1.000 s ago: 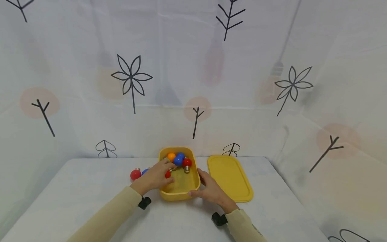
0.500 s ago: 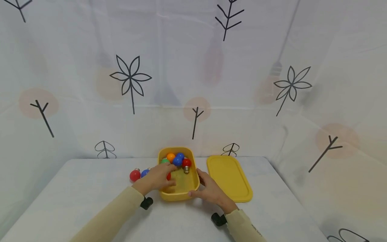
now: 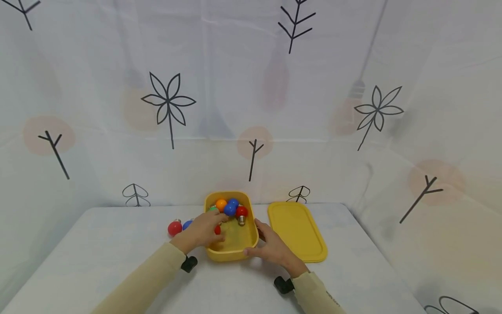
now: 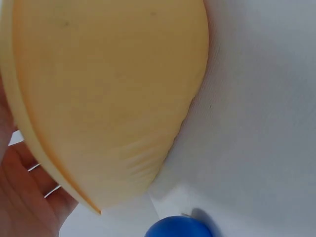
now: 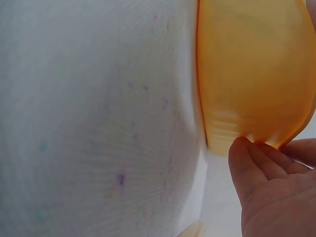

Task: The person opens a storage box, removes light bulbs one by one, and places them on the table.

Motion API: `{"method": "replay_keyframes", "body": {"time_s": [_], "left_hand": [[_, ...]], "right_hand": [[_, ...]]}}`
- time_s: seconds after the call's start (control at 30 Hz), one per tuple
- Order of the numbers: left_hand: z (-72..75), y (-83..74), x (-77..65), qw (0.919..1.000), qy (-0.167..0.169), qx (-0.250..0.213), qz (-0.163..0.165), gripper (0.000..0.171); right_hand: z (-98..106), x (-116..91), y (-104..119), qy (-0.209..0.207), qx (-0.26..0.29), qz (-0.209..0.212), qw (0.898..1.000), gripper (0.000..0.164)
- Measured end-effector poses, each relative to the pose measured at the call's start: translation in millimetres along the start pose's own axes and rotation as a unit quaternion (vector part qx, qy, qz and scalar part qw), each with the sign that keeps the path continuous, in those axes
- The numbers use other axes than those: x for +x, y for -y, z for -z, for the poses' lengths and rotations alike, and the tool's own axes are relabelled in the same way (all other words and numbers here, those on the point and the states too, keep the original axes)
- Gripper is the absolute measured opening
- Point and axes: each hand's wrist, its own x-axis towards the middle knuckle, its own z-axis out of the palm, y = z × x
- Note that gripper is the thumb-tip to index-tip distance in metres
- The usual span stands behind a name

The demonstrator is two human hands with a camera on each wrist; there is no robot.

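Note:
A yellow plastic box (image 3: 235,239) stands on the table with several coloured bulbs inside, among them an orange bulb (image 3: 221,205), a blue bulb (image 3: 229,210) and a red bulb (image 3: 241,211) with a metal screw base. My left hand (image 3: 200,230) reaches over the box's left rim, fingers spread inside. Another red bulb (image 3: 217,230) shows between its thumb and fingers, partly hidden. In the left wrist view, the fingers (image 4: 29,182) lie behind the rim. My right hand (image 3: 272,247) holds the box's right front corner, fingertips on the outer wall and thumb at the front.
A yellow lid (image 3: 297,231) lies flat to the right of the box. Left of the box, a red bulb (image 3: 174,228) and a blue bulb (image 3: 187,224) rest on the white table (image 3: 98,244). A patterned white cloth (image 3: 219,109) hangs behind.
My left hand stays over the box with only small finger shifts; the green bulb beneath it shows more than a second ago. My right hand keeps its place on the box.

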Motion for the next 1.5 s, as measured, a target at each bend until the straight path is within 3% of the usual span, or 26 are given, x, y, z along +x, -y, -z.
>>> {"method": "replay_keyframes", "body": {"time_s": [0.27,0.5,0.77,1.03,1.5], "left_hand": [[-5.4,-3.5,-0.2,0.9995,0.023,-0.021,-0.005,0.055],[-5.1,-9.2,-1.0,0.9981,0.019,-0.052,-0.026,0.054],[-4.4,-10.1,-1.9,0.9998,-0.002,0.015,-0.010,0.055],[-6.6,-12.3,-1.7,0.9995,0.029,-0.010,0.003,0.052],[-14.6,-13.3,9.2,0.9997,0.021,-0.002,-0.014,0.043]], "right_hand": [[0.9,0.0,-1.3,0.000,-0.003,-0.004,1.000,0.103],[1.0,0.2,-0.7,0.001,-0.011,-0.007,1.000,0.103],[1.6,0.0,-0.9,0.001,-0.009,-0.005,1.000,0.103],[1.6,-1.7,0.0,0.002,-0.005,-0.005,1.000,0.103],[0.8,-1.7,-0.6,0.003,-0.002,-0.008,1.000,0.103]]}}
